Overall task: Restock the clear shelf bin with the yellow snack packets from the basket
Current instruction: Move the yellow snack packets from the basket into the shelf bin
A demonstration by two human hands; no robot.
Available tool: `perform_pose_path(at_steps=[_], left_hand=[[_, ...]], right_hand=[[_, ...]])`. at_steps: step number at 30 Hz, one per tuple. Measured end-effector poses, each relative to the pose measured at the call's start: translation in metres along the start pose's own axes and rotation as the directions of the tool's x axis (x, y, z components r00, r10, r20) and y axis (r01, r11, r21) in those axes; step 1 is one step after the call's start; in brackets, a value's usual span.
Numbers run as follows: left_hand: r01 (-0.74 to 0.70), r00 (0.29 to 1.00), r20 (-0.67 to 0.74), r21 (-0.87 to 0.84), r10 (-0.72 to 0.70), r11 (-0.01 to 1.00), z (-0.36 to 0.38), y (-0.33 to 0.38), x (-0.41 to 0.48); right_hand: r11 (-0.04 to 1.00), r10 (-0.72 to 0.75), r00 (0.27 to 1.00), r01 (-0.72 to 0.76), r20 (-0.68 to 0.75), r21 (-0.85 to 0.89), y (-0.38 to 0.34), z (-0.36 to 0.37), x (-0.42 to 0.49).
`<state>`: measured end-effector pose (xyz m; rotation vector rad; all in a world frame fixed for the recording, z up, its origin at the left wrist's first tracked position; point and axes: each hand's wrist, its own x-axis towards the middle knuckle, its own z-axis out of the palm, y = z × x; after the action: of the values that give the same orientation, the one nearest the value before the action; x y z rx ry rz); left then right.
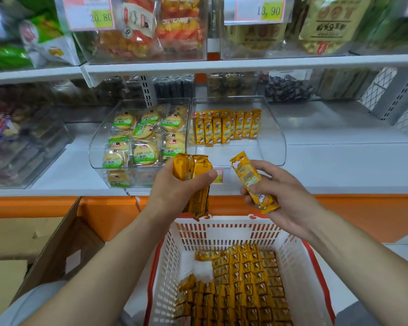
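My left hand (174, 191) grips a small stack of yellow snack packets (193, 175) upright, just in front of the shelf edge. A single yellow packet (252, 182) is held in my right hand (285, 196), tilted, its top end pointing toward the shelf. Behind both hands stands the clear shelf bin (272, 137), with a row of yellow packets (226, 127) standing along its back and bare floor in front of them. Below my hands, the white basket (222, 229) with red rim holds several rows of the same yellow packets (240, 285).
Left of the target bin, another clear bin (97, 142) holds round biscuits in green-labelled packs. An open cardboard box (45, 243) sits lower left. The upper shelf (245, 64) carries more bins and price tags. An orange shelf front (363, 212) runs below.
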<state>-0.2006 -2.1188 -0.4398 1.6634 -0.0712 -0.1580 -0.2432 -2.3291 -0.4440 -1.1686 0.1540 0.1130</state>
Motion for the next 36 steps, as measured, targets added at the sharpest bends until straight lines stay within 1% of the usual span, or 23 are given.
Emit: perform_pose_path(at_steps=[2, 3, 6, 8, 10, 12, 14, 15, 17, 19, 20, 21, 23, 25, 28, 29, 33, 36], left_hand=[[-0.015, 1.0, 0.003, 0.049, 0.015, 0.999, -0.004, 0.008, 0.007], [-0.029, 1.0, -0.001, 0.085, 0.03, 0.996, -0.007, 0.012, 0.011], [-0.104, 0.994, -0.004, 0.212, 0.107, 0.972, -0.013, 0.018, 0.028], [-0.129, 0.99, -0.017, 0.236, 0.137, 0.963, -0.018, 0.01, 0.036], [-0.131, 0.99, -0.021, 0.25, 0.141, 0.959, -0.024, 0.001, 0.043], [-0.141, 0.989, -0.003, 0.275, 0.148, 0.951, -0.029, -0.002, 0.05], [-0.162, 0.986, 0.007, 0.266, 0.166, 0.95, -0.034, -0.002, 0.058], [-0.167, 0.985, 0.0, 0.26, 0.173, 0.951, -0.036, -0.003, 0.063], [-0.164, 0.985, -0.016, 0.252, 0.174, 0.954, -0.039, -0.004, 0.07], [-0.143, 0.988, -0.025, 0.238, 0.153, 0.961, -0.039, -0.007, 0.077], [-0.131, 0.99, -0.03, 0.23, 0.141, 0.964, -0.039, -0.008, 0.081], [-0.12, 0.991, -0.037, 0.222, 0.132, 0.968, -0.038, -0.009, 0.084], [-0.108, 0.991, -0.056, 0.204, 0.121, 0.973, -0.037, -0.011, 0.091], [-0.1, 0.991, -0.065, 0.199, 0.115, 0.975, -0.036, -0.014, 0.093], [-0.096, 0.992, -0.059, 0.181, 0.108, 0.979, -0.037, -0.018, 0.098], [-0.093, 0.993, -0.058, 0.173, 0.104, 0.981, -0.037, -0.019, 0.098], [-0.093, 0.994, -0.043, 0.152, 0.101, 0.984, -0.037, -0.019, 0.099], [-0.091, 0.995, -0.036, 0.122, 0.096, 0.988, -0.035, -0.017, 0.097]], right_hand=[[0.992, -0.085, 0.996, 0.084, -0.003, -0.097, -0.01, -0.002, 0.004], [0.982, -0.118, 0.993, 0.113, -0.027, -0.154, -0.015, -0.004, 0.009], [0.934, -0.208, 0.958, 0.134, -0.199, -0.331, -0.029, -0.011, 0.034], [0.888, -0.278, 0.921, 0.137, -0.275, -0.438, -0.036, -0.016, 0.057], [0.836, -0.352, 0.891, 0.161, -0.288, -0.524, -0.042, -0.019, 0.083], [0.764, -0.426, 0.87, 0.196, -0.251, -0.615, -0.047, -0.022, 0.111], [0.656, -0.47, 0.865, 0.209, -0.176, -0.726, -0.05, -0.025, 0.143], [0.571, -0.488, 0.861, 0.188, -0.147, -0.799, -0.051, -0.028, 0.16], [0.366, -0.511, 0.855, 0.123, -0.089, -0.922, -0.05, -0.034, 0.192], [0.19, -0.511, 0.859, 0.075, -0.034, -0.979, -0.047, -0.037, 0.221], [0.125, -0.514, 0.858, 0.047, -0.025, -0.991, -0.045, -0.038, 0.234], [0.085, -0.52, 0.854, 0.02, -0.027, -0.996, -0.043, -0.04, 0.246], [0.072, -0.526, 0.849, -0.019, -0.054, -0.997, -0.04, -0.042, 0.268], [0.066, -0.513, 0.857, -0.022, -0.053, -0.998, -0.037, -0.042, 0.282], [-0.012, -0.509, 0.861, -0.014, -0.006, -1.0, -0.031, -0.046, 0.3], [-0.013, -0.508, 0.861, -0.015, -0.006, -1.0, -0.029, -0.046, 0.303], [0.064, -0.542, 0.839, -0.023, -0.054, -0.998, -0.027, -0.047, 0.306], [0.093, -0.533, 0.843, -0.029, -0.075, -0.995, -0.028, -0.047, 0.303]])
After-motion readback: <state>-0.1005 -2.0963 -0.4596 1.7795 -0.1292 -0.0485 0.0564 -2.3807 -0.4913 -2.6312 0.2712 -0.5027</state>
